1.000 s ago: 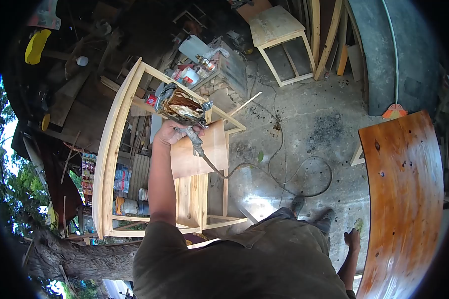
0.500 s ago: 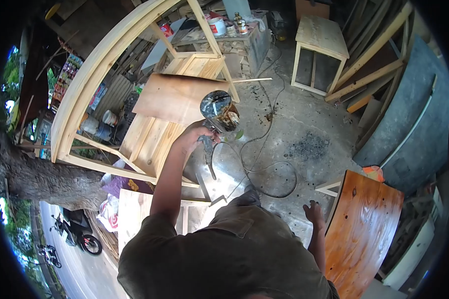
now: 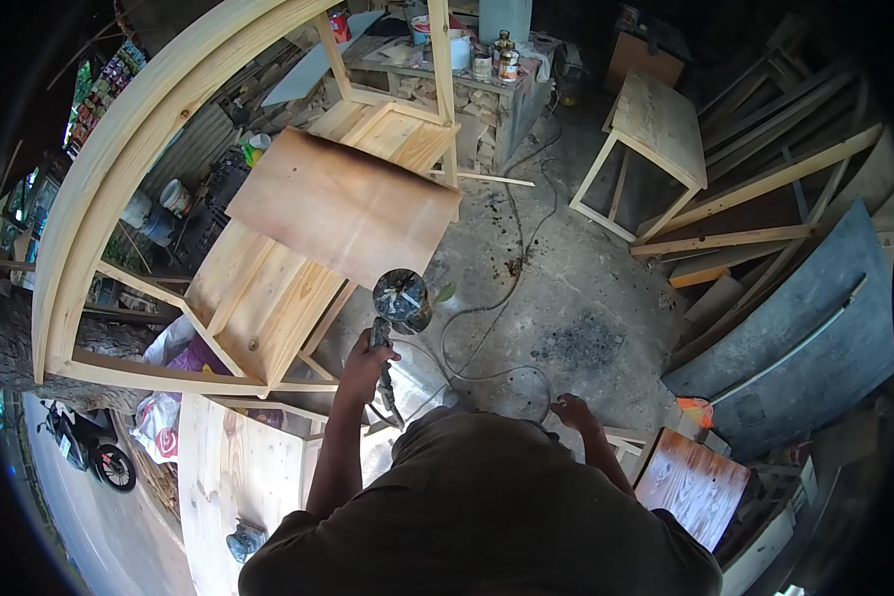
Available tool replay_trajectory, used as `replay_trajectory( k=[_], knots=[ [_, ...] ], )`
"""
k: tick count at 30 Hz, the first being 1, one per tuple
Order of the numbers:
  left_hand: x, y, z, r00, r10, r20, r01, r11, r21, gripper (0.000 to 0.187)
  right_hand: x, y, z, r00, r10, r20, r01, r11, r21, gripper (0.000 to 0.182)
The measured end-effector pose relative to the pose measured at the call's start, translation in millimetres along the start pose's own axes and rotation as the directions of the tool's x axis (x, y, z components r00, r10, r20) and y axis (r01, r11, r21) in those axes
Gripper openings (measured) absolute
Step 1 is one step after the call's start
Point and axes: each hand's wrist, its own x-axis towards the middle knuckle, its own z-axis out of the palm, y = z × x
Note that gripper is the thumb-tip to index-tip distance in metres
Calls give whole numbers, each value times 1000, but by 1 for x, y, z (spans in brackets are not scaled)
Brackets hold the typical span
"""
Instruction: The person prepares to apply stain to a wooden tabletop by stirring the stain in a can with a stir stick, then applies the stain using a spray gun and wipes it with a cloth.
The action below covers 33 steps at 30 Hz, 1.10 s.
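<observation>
My left hand is closed around the handle of a spray gun with a round, paint-smeared cup. A hose runs down from the gun's grip. Just beyond the cup, a brown-tinted wooden panel with a darkened far edge lies across an unfinished pale wood frame. My right hand hangs low over the concrete floor, its fingers loosely bent and apart, with nothing visible in them. Nearest to it on the right is a glossy, brown-stained board.
A hose loops over the floor. A small wooden table stands at the back right, beside leaning timber and a curved grey sheet. Paint cans sit on a ledge. A pale tabletop is at my left, with a motorcycle beyond.
The view has shifted, showing less of the stained board. My left hand has come lower and nearer my body with the spray gun. My right hand has moved left, away from the stained board.
</observation>
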Motion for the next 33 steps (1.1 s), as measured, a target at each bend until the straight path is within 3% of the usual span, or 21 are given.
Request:
replay_trajectory(
  k=[5, 6, 7, 8, 9, 10, 11, 12, 14, 16, 20, 22, 23, 24, 27, 28, 29, 30, 31, 32, 33],
  knots=[
    [43, 12, 28, 998, 1, -60, -9, 991, -137, 41, 41, 75, 31, 985, -169, 19, 168, 948, -271, 36],
    [55, 14, 35, 998, 4, -66, -13, 992, -127, 41, 46, 78, 25, 929, -365, 63, 354, 823, -444, 24],
    [67, 16, 44, 997, 8, -73, -17, 993, -118, 41, 50, 81, 20, 999, -19, 46, 23, 995, -93, 21],
    [80, 17, 53, 997, 3, -73, -15, 987, -158, 41, 51, 85, 15, 937, 312, 154, -343, 904, 254, 17],
    [93, 23, 62, 998, -7, -65, 0, 995, -104, 42, 46, 79, -2, 758, 543, 362, -649, 571, 502, 14],
    [107, 29, 71, 998, -23, -58, 21, 999, -48, 44, 53, 101, -10, 781, 484, 395, -625, 622, 472, 13],
    [120, 34, 82, 998, -45, -52, 45, 999, 7, 46, 65, 136, -6, 782, 460, 421, -612, 697, 374, 44],
    [128, 51, 97, 997, -47, -65, 51, 997, 59, 42, 64, 130, -30, 770, 494, 405, -626, 709, 325, 41],
    [166, 44, 120, 999, 2, -44, -5, 999, -54, 42, 73, 126, -87, 760, 540, 363, -641, 714, 281, 39],
    [206, 53, 148, 997, 73, -18, -75, 977, -201, 45, 101, 152, -132, 722, 589, 362, -690, 652, 315, 36],
    [285, 77, 212, 999, 27, -42, -35, 978, -208, 48, 171, 222, -237, 699, 621, 354, -715, 592, 372, 37],
    [323, 86, 242, 996, 16, -89, -38, 968, -248, 46, 218, 264, -291, 729, 620, 289, -680, 612, 403, 32],
    [345, 100, 259, 992, 12, -122, -42, 969, -243, 44, 252, 283, -326, 845, 479, 237, -517, 845, 137, 31],
    [363, 117, 276, 992, 11, -127, -42, 970, -241, 42, 292, 326, -347, 918, 313, 245, -281, 947, -158, 29],
    [392, 149, 313, 989, -36, -145, 0, 970, -242, 37, 378, 390, -396, 975, 216, 55, -207, 969, -133, 35],
    [407, 155, 321, 988, -37, -149, -2, 969, -249, 36, 401, 350, -445, 974, 225, -30, -226, 958, -177, 36],
    [422, 160, 328, 987, -39, -155, -2, 967, -256, 35, 438, 344, -474, 997, -71, -32, 48, 879, -474, 29],
    [436, 165, 335, 984, -44, -175, -3, 965, -262, 37, 475, 343, -496, 936, -346, 59, 282, 641, -714, 25],
    [450, 171, 342, 978, -52, -202, -7, 959, -283, 37, 516, 331, -512, 983, -178, -51, 143, 905, -401, 26],
    [465, 176, 348, 972, -63, -228, -10, 953, -304, 37, 548, 296, -532, 999, -27, -46, 23, 997, -76, 26],
    [477, 180, 354, 964, -78, -255, -9, 946, -325, 37, 581, 260, -552, 991, 125, -39, -111, 961, 255, 27]
  ],
)
